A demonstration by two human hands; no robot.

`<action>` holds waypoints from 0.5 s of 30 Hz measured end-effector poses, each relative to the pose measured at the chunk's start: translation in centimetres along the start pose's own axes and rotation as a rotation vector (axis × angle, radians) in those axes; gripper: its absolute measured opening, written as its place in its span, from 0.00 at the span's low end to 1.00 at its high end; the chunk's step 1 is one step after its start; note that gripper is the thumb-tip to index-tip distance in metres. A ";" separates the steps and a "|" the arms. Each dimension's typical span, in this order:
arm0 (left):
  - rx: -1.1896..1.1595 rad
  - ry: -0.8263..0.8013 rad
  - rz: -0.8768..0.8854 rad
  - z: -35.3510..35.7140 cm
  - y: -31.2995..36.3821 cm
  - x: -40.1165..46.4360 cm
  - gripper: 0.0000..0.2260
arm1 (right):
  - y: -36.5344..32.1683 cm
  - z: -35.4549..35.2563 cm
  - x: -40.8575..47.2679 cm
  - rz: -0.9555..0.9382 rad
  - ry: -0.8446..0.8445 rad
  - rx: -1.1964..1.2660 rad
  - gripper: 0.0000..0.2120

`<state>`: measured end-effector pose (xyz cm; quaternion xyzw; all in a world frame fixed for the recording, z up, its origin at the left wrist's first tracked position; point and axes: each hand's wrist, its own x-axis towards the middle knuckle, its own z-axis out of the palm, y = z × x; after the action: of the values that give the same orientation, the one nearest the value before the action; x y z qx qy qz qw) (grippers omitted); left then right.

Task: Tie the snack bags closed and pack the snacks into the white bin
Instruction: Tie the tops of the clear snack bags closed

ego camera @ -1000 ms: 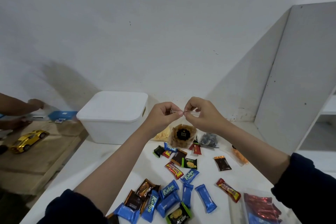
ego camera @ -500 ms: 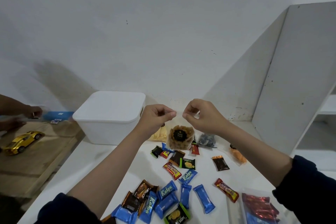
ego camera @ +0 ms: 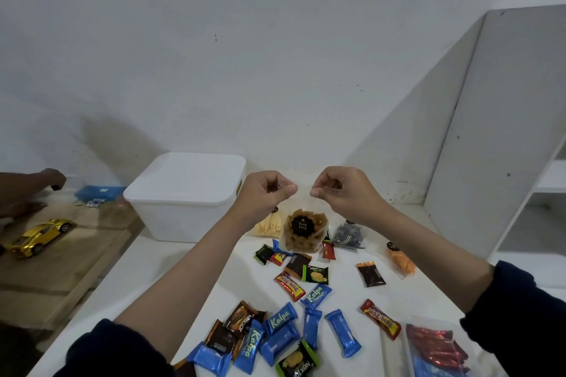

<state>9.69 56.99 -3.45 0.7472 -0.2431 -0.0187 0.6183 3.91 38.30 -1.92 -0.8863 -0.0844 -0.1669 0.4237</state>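
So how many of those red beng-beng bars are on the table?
2. The left bar lies mid-table by a green pack; the right bar lies near the clear bag. Small red packs farther back are unreadable.

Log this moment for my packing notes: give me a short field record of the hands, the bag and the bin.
left hand: pinches the bag's top
right hand: pinches the same top, apart from the left
snack bag: clear, brown snacks, held up, not visibly tied
white bin: lid on, left of the bag
loose snacks: scattered on the white table
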 end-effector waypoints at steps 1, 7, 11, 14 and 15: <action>0.003 0.004 -0.003 0.0 -0.1 0.0 0.11 | 0.0 0.0 0.0 0.003 0.003 -0.003 0.04; -0.090 -0.012 -0.042 -0.2 0.4 -0.4 0.05 | 0.1 -0.6 -0.3 0.027 0.064 0.038 0.13; -0.088 -0.040 -0.053 -0.9 0.3 -0.5 0.04 | 0.0 -1.2 -0.3 0.045 0.010 -0.020 0.15; -0.128 0.012 -0.070 -1.3 0.2 -0.4 0.05 | 0.1 -1.7 -0.1 0.070 -0.160 0.106 0.07; -0.144 0.024 -0.070 -1.4 0.1 -0.4 0.05 | 0.2 -1.9 -0.2 0.084 -0.194 0.132 0.06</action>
<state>9.75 58.45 -3.13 0.7092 -0.2076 -0.0488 0.6720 3.40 36.76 -1.00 -0.8712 -0.0988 -0.0566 0.4775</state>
